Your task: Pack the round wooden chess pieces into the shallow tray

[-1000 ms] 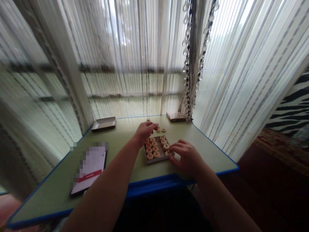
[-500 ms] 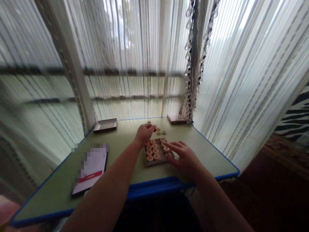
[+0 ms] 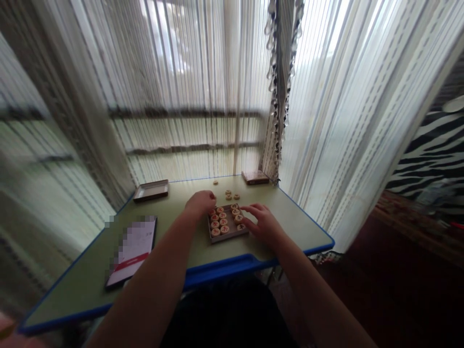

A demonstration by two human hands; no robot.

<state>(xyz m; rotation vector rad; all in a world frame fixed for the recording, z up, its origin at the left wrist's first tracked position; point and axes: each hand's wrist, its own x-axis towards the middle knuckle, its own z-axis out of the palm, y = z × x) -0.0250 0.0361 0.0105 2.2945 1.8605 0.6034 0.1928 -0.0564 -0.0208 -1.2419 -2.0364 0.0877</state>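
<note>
A shallow cardboard box [image 3: 229,236] on the table holds round wooden Chinese chess pieces. Red-marked pieces [image 3: 215,224] stand in two columns on its left side, and dark-marked pieces [image 3: 238,219] line its right side. My left hand [image 3: 200,203] is closed at the box's far left corner. A pale edge of a Chinese chess piece shows at its fingertips, mostly hidden by the fingers. My right hand [image 3: 264,223] is open at the box's right side, thumb and fingers apart beside the dark-marked pieces. Whether it touches one I cannot tell.
Several loose pieces [image 3: 228,197] lie beyond the box on the green table [image 3: 293,217]. A box lid or tray [image 3: 151,190] sits at the far left, a flat brown box [image 3: 255,177] at the far right. A partly blurred tablet or clipboard [image 3: 139,241] lies at left. Curtains surround the table.
My left hand has drawn back from near the loose pieces to the box's far left corner. My right hand has shifted slightly off the right-hand pieces. The view has turned a little right.
</note>
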